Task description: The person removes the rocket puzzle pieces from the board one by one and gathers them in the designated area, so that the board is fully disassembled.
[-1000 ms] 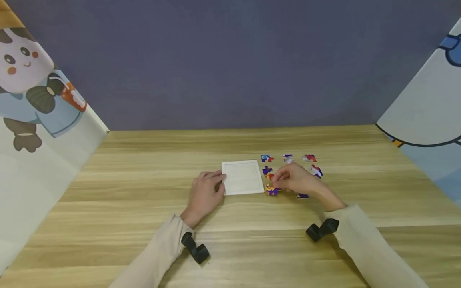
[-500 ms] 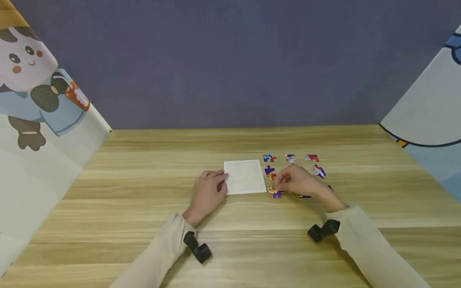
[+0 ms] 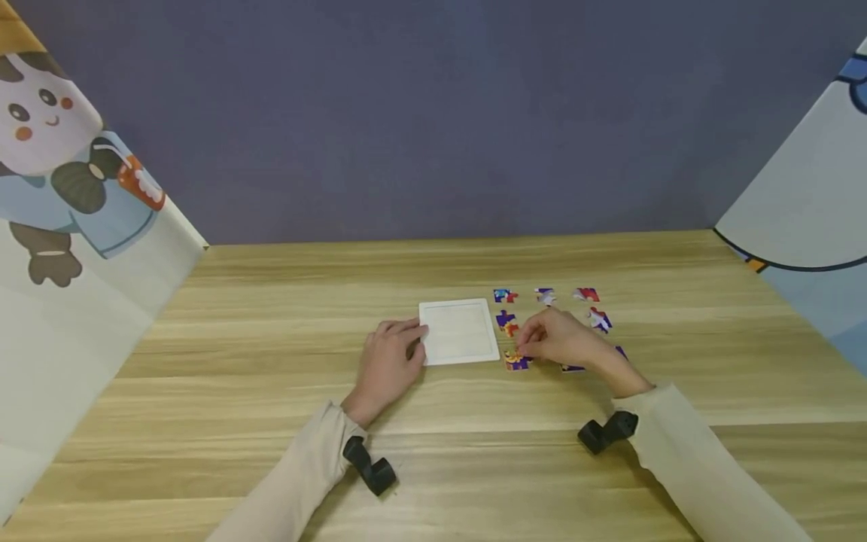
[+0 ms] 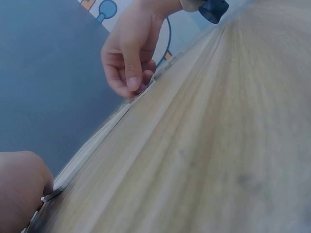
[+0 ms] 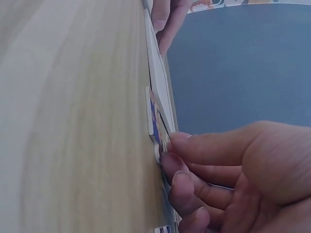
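A white square puzzle tray (image 3: pixel 458 332) lies flat on the wooden table. At its left edge is my left hand (image 3: pixel 389 363), index finger over the rim and thumb against the side, gripping the tray. My right hand (image 3: pixel 557 337) pinches a purple-and-yellow puzzle piece (image 3: pixel 516 362) between thumb and fingers, close by the tray's lower right corner. In the right wrist view that puzzle piece (image 5: pixel 154 119) sits right at the tray's edge, slightly tilted. Just above it in the head view lies a purple-and-orange piece (image 3: pixel 505 322). The right hand hides part of the pieces beneath it.
Several loose puzzle pieces lie around the right hand: a blue-and-red one (image 3: pixel 503 296), a grey-white one (image 3: pixel 545 296), a red one (image 3: pixel 587 294), a white-and-red one (image 3: pixel 599 319) and a dark one (image 3: pixel 573 369). A dark blue panel (image 3: pixel 433 120) stands behind the table (image 3: pixel 305 286).
The view shifts a little. Both hands stay nearly in place, the left at the tray and the right at the purple-and-yellow puzzle piece.
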Tool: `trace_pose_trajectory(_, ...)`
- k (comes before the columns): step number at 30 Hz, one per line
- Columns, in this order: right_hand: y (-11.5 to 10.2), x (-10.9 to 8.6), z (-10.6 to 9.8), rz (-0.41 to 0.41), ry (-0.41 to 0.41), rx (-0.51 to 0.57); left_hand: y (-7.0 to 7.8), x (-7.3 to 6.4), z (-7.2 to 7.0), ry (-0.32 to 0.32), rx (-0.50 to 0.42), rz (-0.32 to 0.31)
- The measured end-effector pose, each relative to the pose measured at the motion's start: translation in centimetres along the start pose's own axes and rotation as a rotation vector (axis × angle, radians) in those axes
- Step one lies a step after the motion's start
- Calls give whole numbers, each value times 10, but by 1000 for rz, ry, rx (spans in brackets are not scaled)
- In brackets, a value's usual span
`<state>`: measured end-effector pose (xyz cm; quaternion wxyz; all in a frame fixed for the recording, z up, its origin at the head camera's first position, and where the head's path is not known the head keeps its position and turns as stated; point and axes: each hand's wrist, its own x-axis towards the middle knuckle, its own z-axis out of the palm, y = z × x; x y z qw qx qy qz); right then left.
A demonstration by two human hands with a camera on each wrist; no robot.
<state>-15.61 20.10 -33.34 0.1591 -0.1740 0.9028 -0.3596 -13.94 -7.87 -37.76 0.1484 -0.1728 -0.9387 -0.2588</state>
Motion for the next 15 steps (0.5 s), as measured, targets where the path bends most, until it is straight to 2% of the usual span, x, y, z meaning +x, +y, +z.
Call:
trace_pose_trajectory(10, -5, -1, -1, 39, -67, 20, -2, -1, 0, 4, -1, 2)
trace_pose_trajectory(15, -4, -2, 0, 31, -68, 18, -2, -1, 1, 4, 2, 6)
